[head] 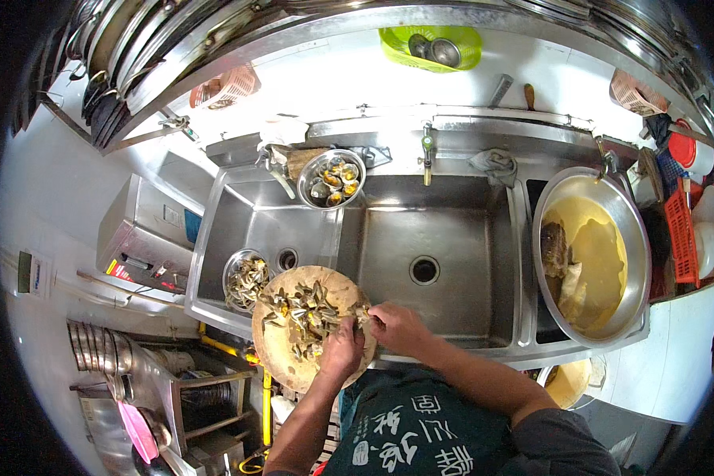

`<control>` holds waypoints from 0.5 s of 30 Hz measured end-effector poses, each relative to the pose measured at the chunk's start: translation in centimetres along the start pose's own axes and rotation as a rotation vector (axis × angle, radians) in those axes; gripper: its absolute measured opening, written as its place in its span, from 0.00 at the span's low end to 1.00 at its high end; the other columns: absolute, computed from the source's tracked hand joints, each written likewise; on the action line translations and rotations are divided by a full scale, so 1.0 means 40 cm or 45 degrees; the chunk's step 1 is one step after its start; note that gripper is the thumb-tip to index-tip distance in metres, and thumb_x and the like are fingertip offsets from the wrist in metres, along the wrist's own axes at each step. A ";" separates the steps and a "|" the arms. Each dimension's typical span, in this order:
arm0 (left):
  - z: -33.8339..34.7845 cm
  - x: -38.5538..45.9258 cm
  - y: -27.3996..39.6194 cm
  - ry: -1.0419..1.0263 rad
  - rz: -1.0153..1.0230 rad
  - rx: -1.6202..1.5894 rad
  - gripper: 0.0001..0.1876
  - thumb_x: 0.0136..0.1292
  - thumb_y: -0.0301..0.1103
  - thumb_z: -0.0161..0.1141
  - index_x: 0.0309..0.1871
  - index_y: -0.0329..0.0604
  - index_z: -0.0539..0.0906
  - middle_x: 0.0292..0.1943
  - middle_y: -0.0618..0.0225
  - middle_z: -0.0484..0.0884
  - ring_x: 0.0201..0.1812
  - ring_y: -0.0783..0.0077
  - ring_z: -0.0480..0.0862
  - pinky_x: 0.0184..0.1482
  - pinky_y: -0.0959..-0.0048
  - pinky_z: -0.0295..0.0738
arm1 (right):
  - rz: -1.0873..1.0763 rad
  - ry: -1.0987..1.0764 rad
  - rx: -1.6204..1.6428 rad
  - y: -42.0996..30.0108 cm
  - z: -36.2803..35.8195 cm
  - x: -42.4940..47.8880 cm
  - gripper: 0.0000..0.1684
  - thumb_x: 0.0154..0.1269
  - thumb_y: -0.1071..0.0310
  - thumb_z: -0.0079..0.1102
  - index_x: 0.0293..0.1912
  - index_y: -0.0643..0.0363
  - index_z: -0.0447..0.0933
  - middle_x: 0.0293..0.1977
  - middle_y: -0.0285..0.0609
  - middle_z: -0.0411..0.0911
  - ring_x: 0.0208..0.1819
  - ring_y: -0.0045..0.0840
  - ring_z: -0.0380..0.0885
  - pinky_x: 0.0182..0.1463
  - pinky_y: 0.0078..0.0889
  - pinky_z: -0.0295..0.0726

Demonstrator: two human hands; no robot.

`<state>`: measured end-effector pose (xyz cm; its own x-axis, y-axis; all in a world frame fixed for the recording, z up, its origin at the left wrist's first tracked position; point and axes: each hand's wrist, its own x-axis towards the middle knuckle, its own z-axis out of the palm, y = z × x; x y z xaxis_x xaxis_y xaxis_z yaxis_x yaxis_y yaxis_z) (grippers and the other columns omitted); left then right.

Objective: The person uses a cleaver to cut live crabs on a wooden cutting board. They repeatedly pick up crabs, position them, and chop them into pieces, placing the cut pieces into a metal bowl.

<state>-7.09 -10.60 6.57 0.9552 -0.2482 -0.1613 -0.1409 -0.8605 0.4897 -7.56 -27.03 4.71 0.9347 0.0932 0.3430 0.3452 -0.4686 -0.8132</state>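
Observation:
A round wooden chopping board (273,357) rests across the front edge of the sink. Dark strips of what looks like shellfish meat (309,309), with yellow bits among them, are spread over it. Above the board's right side, my left hand (343,350) and my right hand (401,328) meet at a small piece of the meat (362,310), pinched between their fingers. My fingers partly hide that piece. More similar strips fill a metal bowl (247,279) left of the board. Farther back, a steel bowl (332,178) of open shells with orange flesh sits over the sink divider.
Two steel basins, the left (309,232) and the larger right (428,226), lie beyond the board. A big metal basin (639,268) of yellowish liquid stands at right below a tap (607,157). A central tap (427,154) and a grey cloth (494,165) are behind.

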 end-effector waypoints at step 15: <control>0.012 0.046 -0.012 0.231 0.322 -0.193 0.20 0.53 0.22 0.57 0.51 0.39 0.72 0.37 0.46 0.75 0.41 0.42 0.77 0.43 0.54 0.74 | 1.150 -0.098 1.294 0.106 -0.113 -0.011 0.06 0.62 0.71 0.53 0.39 0.62 0.74 0.29 0.40 0.77 0.25 0.21 0.75 0.28 0.25 0.76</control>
<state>-5.40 -10.86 5.63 0.9276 -0.3503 0.1301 -0.3520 -0.7022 0.6188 -6.90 -33.03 3.22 0.8570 0.1656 -0.4881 -0.5056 0.4534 -0.7340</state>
